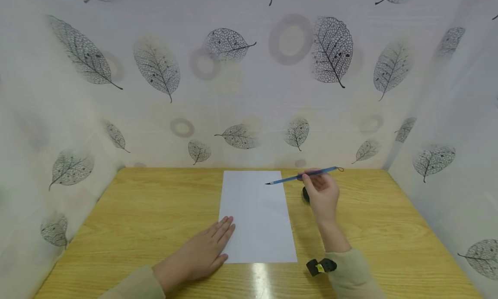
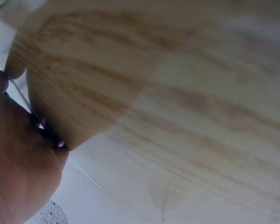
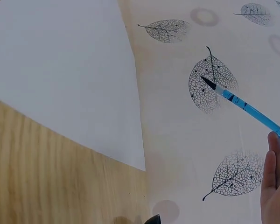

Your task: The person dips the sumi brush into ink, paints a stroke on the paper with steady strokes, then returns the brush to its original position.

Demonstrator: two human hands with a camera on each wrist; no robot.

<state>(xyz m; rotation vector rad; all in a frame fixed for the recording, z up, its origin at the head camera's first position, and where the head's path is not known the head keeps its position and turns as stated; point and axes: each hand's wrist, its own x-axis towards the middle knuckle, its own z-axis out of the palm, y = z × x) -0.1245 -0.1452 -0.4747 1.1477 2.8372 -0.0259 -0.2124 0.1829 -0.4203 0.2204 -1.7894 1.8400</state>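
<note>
A white sheet of paper [image 1: 254, 212] lies upright before me on the wooden table. My left hand [image 1: 204, 251] rests flat on its lower left edge, fingers straight and close together. In the left wrist view that hand [image 2: 23, 158] sits at the far left side. My right hand [image 1: 324, 195] pinches a blue writing brush [image 1: 288, 178] between thumb and fingers. The brush tilts, its black tip over the upper right part of the paper in the head view. The right wrist view shows the brush [image 3: 252, 112] tip dark and pointed, above the paper's [image 3: 70, 70] level.
Partly hidden behind my right hand is a small round black object [image 1: 306, 195] right of the paper. A black device with a yellow mark [image 1: 320, 267] is at my right cuff. Leaf-printed curtain [image 1: 249, 95] encloses the table [image 1: 155, 204] at the back and both sides.
</note>
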